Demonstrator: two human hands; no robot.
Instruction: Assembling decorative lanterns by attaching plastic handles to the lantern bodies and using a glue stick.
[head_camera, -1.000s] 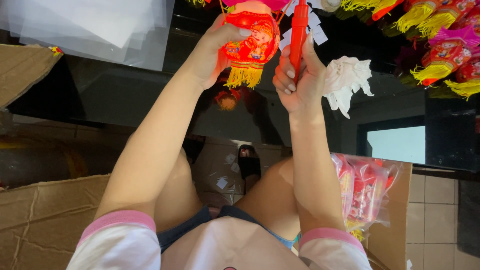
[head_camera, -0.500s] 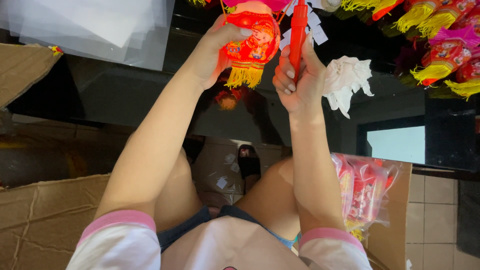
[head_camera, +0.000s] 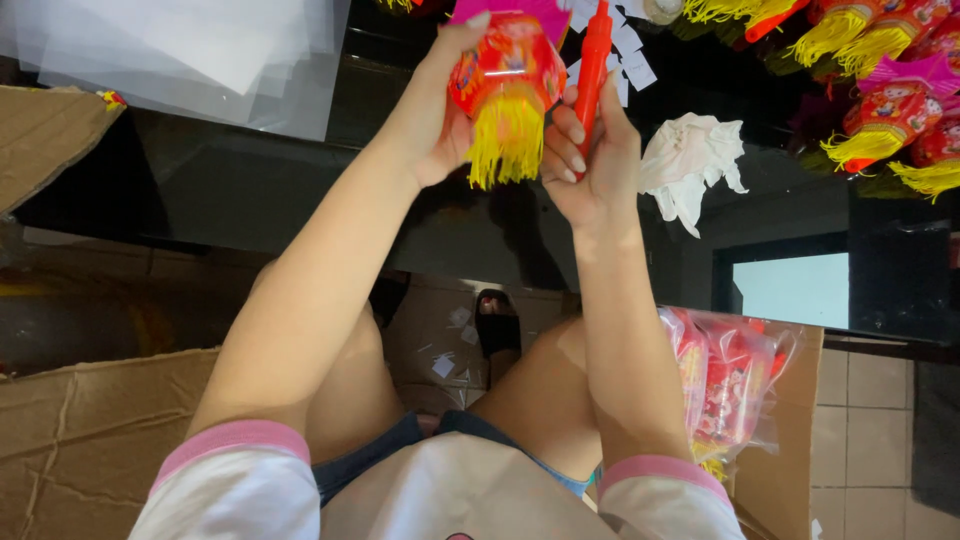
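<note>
A single head-worn camera looks steeply down from close above the person's own chest and knees, past both forearms, onto the near edge of the dark table (head_camera: 250, 200) and the cardboard-covered floor (head_camera: 90, 440) below.

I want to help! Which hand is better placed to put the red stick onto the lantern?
Probably the right hand: it already holds the red stick beside the lantern, which the left hand grips.
</note>
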